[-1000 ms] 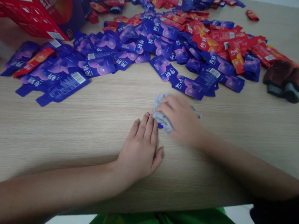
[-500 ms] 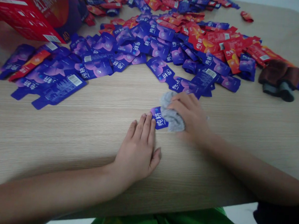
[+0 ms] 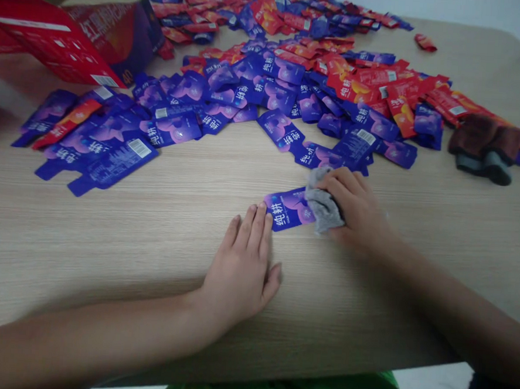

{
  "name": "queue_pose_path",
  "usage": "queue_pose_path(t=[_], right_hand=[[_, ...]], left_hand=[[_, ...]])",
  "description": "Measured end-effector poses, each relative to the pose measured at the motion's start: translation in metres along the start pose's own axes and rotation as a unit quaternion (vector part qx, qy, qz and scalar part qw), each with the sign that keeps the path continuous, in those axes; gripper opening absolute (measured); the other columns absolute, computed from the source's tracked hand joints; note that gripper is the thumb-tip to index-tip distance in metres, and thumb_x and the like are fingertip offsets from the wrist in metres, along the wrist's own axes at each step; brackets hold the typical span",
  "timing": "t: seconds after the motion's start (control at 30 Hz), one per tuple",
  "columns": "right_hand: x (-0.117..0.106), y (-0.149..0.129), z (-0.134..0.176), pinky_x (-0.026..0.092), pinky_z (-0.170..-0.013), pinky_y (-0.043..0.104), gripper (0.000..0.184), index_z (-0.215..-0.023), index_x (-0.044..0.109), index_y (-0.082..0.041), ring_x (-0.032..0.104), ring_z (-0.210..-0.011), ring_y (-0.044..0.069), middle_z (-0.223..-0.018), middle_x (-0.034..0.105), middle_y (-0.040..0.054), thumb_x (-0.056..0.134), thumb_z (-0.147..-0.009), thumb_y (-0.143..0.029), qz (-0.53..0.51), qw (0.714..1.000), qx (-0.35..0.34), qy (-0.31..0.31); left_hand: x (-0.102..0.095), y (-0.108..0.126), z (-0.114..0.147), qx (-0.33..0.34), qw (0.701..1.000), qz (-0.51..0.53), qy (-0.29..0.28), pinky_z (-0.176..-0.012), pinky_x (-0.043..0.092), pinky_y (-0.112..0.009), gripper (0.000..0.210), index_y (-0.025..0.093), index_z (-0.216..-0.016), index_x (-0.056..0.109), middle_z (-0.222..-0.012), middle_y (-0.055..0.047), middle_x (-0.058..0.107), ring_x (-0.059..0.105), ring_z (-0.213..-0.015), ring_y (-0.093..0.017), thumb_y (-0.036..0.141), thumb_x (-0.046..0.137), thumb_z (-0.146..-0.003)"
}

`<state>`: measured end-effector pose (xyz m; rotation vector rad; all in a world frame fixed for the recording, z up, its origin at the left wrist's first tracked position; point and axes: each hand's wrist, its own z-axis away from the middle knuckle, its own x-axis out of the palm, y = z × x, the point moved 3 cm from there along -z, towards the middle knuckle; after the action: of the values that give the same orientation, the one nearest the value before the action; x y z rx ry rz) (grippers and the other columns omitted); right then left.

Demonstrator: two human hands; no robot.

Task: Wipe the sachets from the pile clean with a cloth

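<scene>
The left hand point(image 3: 242, 267) lies flat on the table point(image 3: 151, 241), palm down, its fingers stretched out and close together, grasping nothing; their tips touch the left end of a purple sachet point(image 3: 289, 211) lying flat between the two hands. The right hand point(image 3: 358, 209) has its fingers curled round a crumpled grey cloth point(image 3: 325, 207), which covers the sachet's right end. Beyond them spreads a heap of purple sachets point(image 3: 272, 92) and red sachets point(image 3: 377, 78), with a red box point(image 3: 58, 38) at the far left and a brown-and-grey fabric bundle point(image 3: 485, 144) at the right.
</scene>
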<state>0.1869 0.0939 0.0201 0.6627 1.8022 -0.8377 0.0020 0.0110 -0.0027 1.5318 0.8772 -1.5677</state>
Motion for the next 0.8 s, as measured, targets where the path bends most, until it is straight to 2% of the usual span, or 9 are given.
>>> queue_pose_path(t=[0.1, 0.17, 0.27, 0.37, 0.43, 0.57, 0.67, 0.73, 0.8], right_hand=[[0.016, -0.038, -0.011, 0.037, -0.082, 0.041, 0.033, -0.113, 0.058, -0.017, 0.045, -0.094, 0.027, -0.114, 0.055, 0.0122, 0.051, -0.080, -0.018, 0.003, 0.999, -0.050, -0.007], [0.028, -0.047, -0.010, 0.036, -0.081, 0.042, 0.034, -0.118, 0.058, -0.019, 0.045, -0.092, 0.027, -0.115, 0.056, 0.0116, 0.046, -0.086, -0.018, 0.035, 0.997, -0.062, -0.037], [0.030, -0.026, 0.001, 0.037, -0.083, 0.043, 0.036, -0.120, 0.057, -0.017, 0.045, -0.097, 0.029, -0.116, 0.055, 0.0134, 0.048, -0.085, -0.019, 0.055, 0.997, -0.030, -0.052], [0.017, 0.009, 0.010, 0.038, -0.084, 0.043, 0.039, -0.118, 0.056, -0.015, 0.046, -0.099, 0.030, -0.115, 0.054, 0.0150, 0.052, -0.079, -0.016, 0.042, 0.998, 0.037, -0.036], [0.008, 0.017, 0.009, 0.038, -0.083, 0.043, 0.037, -0.115, 0.057, -0.016, 0.046, -0.097, 0.030, -0.112, 0.054, 0.0142, 0.051, -0.078, -0.014, 0.042, 0.997, 0.060, -0.027], [0.008, -0.019, -0.007, 0.036, -0.082, 0.043, 0.031, -0.116, 0.058, -0.018, 0.045, -0.097, 0.029, -0.117, 0.055, 0.0132, 0.050, -0.086, -0.019, 0.038, 0.999, 0.011, 0.006], [0.025, -0.049, -0.013, 0.033, -0.078, 0.041, 0.030, -0.119, 0.059, -0.020, 0.046, -0.095, 0.027, -0.119, 0.058, 0.0112, 0.043, -0.093, -0.024, 0.059, 0.997, -0.042, -0.036], [0.032, -0.051, -0.009, 0.031, -0.077, 0.041, 0.031, -0.119, 0.059, -0.020, 0.046, -0.093, 0.027, -0.118, 0.060, 0.0107, 0.040, -0.094, -0.023, 0.083, 0.994, -0.044, -0.057], [0.032, -0.037, 0.001, 0.032, -0.080, 0.042, 0.031, -0.120, 0.058, -0.019, 0.046, -0.095, 0.028, -0.120, 0.059, 0.0115, 0.043, -0.093, -0.023, 0.099, 0.993, -0.022, -0.055]], left_hand=[[0.000, 0.000, -0.001, 0.006, 1.000, 0.000, -0.006, -0.114, 0.027, -0.052, 0.071, -0.006, -0.141, 0.039, -0.151, -0.028, 0.031, 0.024, -0.143, -0.039, 0.043, 0.038, -0.089], [0.000, 0.000, -0.001, 0.010, 1.000, 0.001, -0.011, -0.114, 0.027, -0.053, 0.070, -0.006, -0.138, 0.044, -0.150, -0.028, 0.033, 0.024, -0.143, -0.040, 0.044, 0.038, -0.089], [0.000, 0.000, -0.001, 0.004, 1.000, 0.001, -0.006, -0.113, 0.028, -0.052, 0.072, -0.005, -0.144, 0.035, -0.153, -0.027, 0.027, 0.023, -0.143, -0.039, 0.043, 0.037, -0.090], [0.000, 0.000, 0.001, 0.000, 1.000, 0.003, -0.004, -0.114, 0.028, -0.051, 0.074, -0.004, -0.147, 0.029, -0.154, -0.026, 0.024, 0.022, -0.144, -0.038, 0.044, 0.036, -0.090], [0.001, 0.000, 0.001, 0.000, 1.000, 0.005, -0.003, -0.114, 0.028, -0.051, 0.074, -0.004, -0.147, 0.029, -0.154, -0.025, 0.024, 0.021, -0.144, -0.037, 0.044, 0.036, -0.091], [0.000, 0.000, 0.001, 0.003, 1.000, 0.009, 0.004, -0.113, 0.029, -0.052, 0.072, -0.005, -0.144, 0.034, -0.153, -0.027, 0.028, 0.024, -0.143, -0.039, 0.043, 0.038, -0.090], [0.000, -0.001, 0.000, 0.014, 1.000, 0.012, -0.004, -0.113, 0.028, -0.053, 0.068, -0.006, -0.136, 0.046, -0.148, -0.029, 0.036, 0.025, -0.142, -0.041, 0.043, 0.039, -0.089], [-0.001, 0.000, 0.000, 0.013, 1.000, 0.013, -0.005, -0.113, 0.028, -0.053, 0.069, -0.006, -0.137, 0.045, -0.149, -0.029, 0.034, 0.024, -0.142, -0.041, 0.043, 0.039, -0.090], [-0.001, 0.000, 0.000, 0.003, 1.000, 0.013, -0.002, -0.113, 0.028, -0.052, 0.071, -0.006, -0.143, 0.036, -0.152, -0.027, 0.028, 0.022, -0.143, -0.039, 0.043, 0.038, -0.090]])
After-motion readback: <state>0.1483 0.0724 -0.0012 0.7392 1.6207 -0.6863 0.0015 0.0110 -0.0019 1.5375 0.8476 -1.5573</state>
